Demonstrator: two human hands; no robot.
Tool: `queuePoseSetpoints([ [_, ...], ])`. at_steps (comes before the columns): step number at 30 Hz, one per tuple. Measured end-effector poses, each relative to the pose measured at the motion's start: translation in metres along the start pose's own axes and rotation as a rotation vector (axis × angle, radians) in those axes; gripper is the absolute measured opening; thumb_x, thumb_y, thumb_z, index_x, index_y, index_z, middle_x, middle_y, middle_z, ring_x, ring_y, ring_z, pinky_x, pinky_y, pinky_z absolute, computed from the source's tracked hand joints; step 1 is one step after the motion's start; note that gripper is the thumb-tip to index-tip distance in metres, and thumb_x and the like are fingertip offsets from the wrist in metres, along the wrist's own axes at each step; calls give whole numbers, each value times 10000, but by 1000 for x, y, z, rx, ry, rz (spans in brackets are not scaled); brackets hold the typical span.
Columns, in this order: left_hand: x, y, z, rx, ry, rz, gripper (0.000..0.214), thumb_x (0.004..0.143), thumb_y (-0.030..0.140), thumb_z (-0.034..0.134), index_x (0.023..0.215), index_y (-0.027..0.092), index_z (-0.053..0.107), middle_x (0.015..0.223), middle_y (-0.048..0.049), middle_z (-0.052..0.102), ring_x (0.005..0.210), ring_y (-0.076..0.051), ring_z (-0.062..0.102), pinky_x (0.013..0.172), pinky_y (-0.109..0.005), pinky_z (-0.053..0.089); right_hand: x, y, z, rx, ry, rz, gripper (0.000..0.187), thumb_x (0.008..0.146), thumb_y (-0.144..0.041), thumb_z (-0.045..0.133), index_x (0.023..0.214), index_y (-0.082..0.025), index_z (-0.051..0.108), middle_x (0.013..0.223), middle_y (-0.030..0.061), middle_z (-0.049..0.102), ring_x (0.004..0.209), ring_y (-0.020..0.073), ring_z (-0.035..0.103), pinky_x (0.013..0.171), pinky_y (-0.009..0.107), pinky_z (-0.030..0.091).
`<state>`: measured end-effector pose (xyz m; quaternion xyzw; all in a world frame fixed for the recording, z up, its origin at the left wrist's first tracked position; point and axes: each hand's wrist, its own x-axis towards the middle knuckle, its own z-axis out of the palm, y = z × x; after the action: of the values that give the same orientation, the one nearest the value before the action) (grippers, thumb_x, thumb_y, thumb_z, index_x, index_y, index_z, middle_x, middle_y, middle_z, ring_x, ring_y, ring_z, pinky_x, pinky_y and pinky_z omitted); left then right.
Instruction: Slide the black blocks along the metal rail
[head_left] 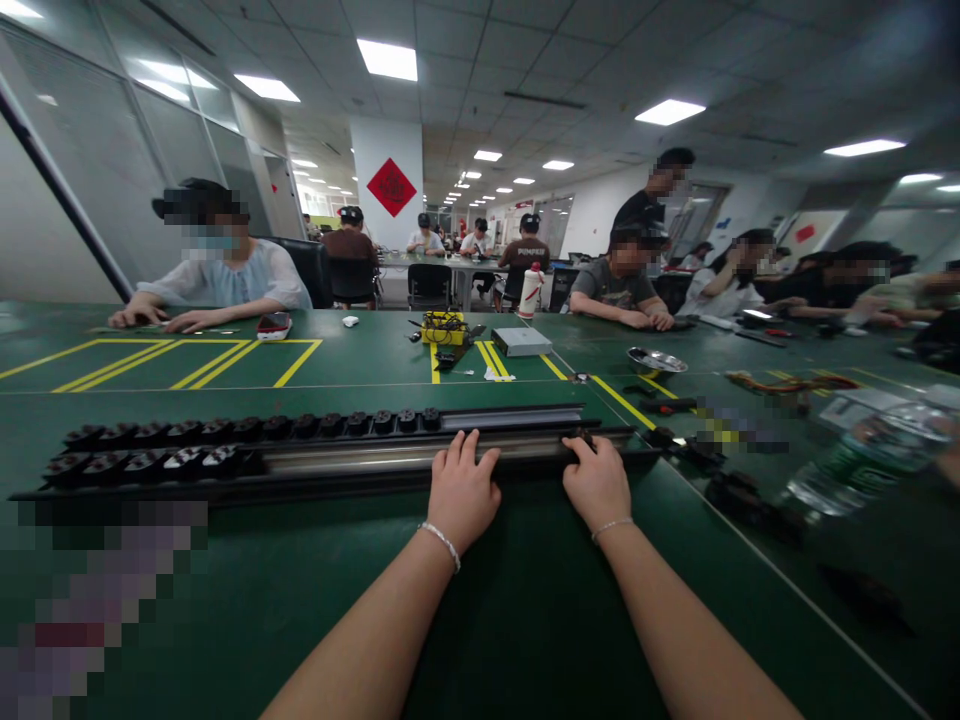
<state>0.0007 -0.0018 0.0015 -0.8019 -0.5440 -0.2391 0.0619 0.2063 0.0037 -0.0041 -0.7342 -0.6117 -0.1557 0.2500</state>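
Two long black rails (352, 459) lie side by side across the green table, each with a shiny channel. Rows of small black modules with round tops (305, 425) fill their left parts. My left hand (463, 485) rests on the near rail around its middle, fingers apart, holding nothing. Toward that rail's right end, my right hand (598, 480) has its fingers closed around a small dark piece (582, 435), mostly hidden by the fingertips. This piece sits at the rail's channel; whether it is seated there I cannot tell.
Beyond the rails are a yellow box with black cables (444, 327), a grey box (521, 342) and a white bottle (531, 290). A metal bowl (657, 361), dark parts and a clear plastic bottle (862, 460) lie to the right. Several people sit around the tables.
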Motion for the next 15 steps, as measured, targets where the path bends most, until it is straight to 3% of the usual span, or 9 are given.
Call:
queuePoseSetpoints([
  [15, 0, 1, -2, -20, -21, -9, 447, 735, 285, 521, 1181, 306, 498, 1406, -64, 371, 1310, -256, 255, 995, -435, 279, 2, -1, -4, -28, -27, 26, 386, 727, -124, 462, 1054, -227, 640, 1035, 101, 500, 984, 234, 476, 894, 345, 355],
])
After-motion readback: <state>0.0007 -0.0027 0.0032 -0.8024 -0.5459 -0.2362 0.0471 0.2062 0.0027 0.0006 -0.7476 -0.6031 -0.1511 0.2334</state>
